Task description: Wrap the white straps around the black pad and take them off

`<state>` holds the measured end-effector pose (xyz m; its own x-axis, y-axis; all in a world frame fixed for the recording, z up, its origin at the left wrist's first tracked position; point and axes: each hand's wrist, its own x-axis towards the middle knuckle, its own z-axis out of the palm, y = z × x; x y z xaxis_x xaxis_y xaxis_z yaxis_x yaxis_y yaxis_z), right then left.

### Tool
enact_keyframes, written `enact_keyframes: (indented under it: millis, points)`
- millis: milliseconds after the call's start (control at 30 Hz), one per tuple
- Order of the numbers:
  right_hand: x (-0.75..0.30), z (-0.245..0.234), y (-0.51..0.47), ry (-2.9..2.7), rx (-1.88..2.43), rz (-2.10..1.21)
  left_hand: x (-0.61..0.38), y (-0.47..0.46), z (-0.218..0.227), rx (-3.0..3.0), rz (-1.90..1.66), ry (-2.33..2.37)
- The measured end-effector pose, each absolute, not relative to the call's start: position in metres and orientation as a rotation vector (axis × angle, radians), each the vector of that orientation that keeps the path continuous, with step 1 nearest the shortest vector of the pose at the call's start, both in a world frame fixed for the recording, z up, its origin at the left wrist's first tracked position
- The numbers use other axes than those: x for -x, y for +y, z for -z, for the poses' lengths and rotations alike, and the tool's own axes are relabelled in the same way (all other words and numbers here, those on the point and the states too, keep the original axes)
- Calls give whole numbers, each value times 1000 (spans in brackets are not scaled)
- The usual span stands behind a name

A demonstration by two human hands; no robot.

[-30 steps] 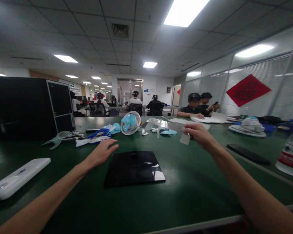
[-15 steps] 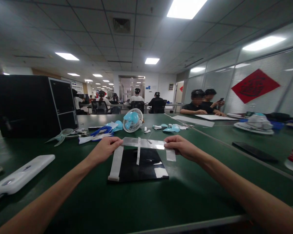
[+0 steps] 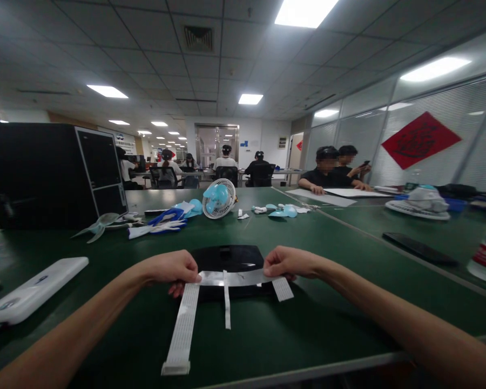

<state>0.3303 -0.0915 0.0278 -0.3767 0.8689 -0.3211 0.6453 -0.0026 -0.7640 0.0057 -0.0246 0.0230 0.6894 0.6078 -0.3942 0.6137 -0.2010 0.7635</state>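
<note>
A translucent, shiny strip (image 3: 245, 279) is stretched between my two hands over the near part of a glossy black panel (image 3: 227, 256). My left hand (image 3: 178, 272) pinches its left end, where a long white ribbon-like band (image 3: 183, 327) hangs toward me with a thicker lower end. At the other end, my right hand (image 3: 287, 263) is closed on the strip beside a shorter white band (image 3: 283, 289). From the strip's middle hangs a narrow white strip (image 3: 227, 302). I cannot tell whether the strip touches the panel, whose near edge is partly hidden.
Beyond the panel stand a small white fan (image 3: 220, 199) with blue blades and a pile of blue-and-white gloves (image 3: 164, 220). A large black case (image 3: 40, 175) and a white device (image 3: 36, 292) are on the left. A dark phone-like slab (image 3: 419, 248) lies right. Two people sit far right.
Both hands have lowered the translucent strip and brought it toward me, from behind the panel's middle to its near part. The hanging white bands have come closer with it.
</note>
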Motion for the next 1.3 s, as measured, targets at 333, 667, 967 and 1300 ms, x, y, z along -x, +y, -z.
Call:
enact_keyframes:
  millis: [333, 667, 967, 1300]
  points:
    - [-324, -17, -87, -2264, 1643, -805, -6, -18, -13, -2017, 64, 1089]
    - [-323, -16, -90, -2271, 1679, -697, -5, -14, -8, -2130, 59, 1130]
    - [-321, -18, -93, -2304, 1730, -554, -15, -30, -17, -2508, -58, 1001]
    - [-306, -20, -102, -2459, 1544, -425, -25, -46, -20, -2687, -9, 716]
